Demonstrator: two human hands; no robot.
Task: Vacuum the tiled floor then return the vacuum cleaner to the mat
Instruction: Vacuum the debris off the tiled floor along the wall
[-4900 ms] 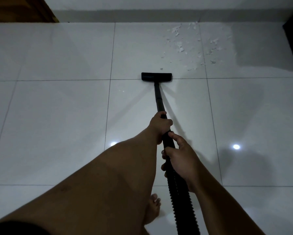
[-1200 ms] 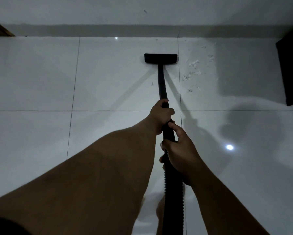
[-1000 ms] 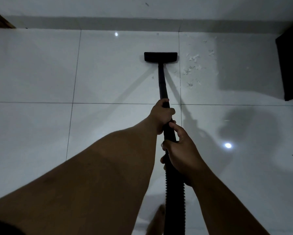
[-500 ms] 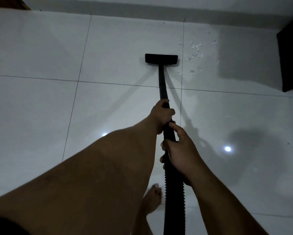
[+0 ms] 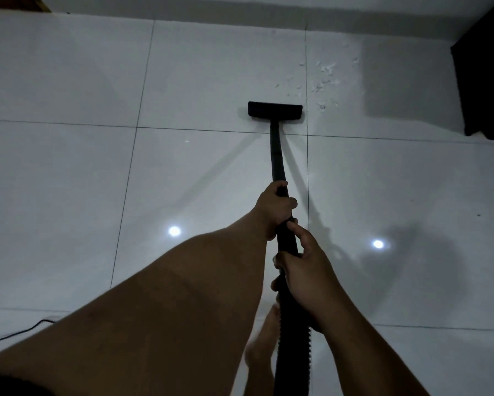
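Nearest: a bare foot (image 5: 264,338) on the floor (image 5: 68,181), cable (image 5: 19,330) trailing off low left. Ribbed hose (image 5: 294,352) runs up into the right hand (image 5: 305,275), fingers wrapped round it. Just ahead, the left hand (image 5: 274,208) grips the wand (image 5: 277,155), fingers closed tight on it. Nozzle (image 5: 275,110) sits flat on the tile, just past a grout line. White scraps (image 5: 323,81) lie beyond it and to its right, near the wall (image 5: 240,4); a dark object (image 5: 486,81) stands far right. Vacuum body and mat aren't in view. Looks like mid-vacuuming, debris patch not cleared. Next pass likely needs the nozzle angled right and pushed forward over the scraps, kept flat, short of the wall.
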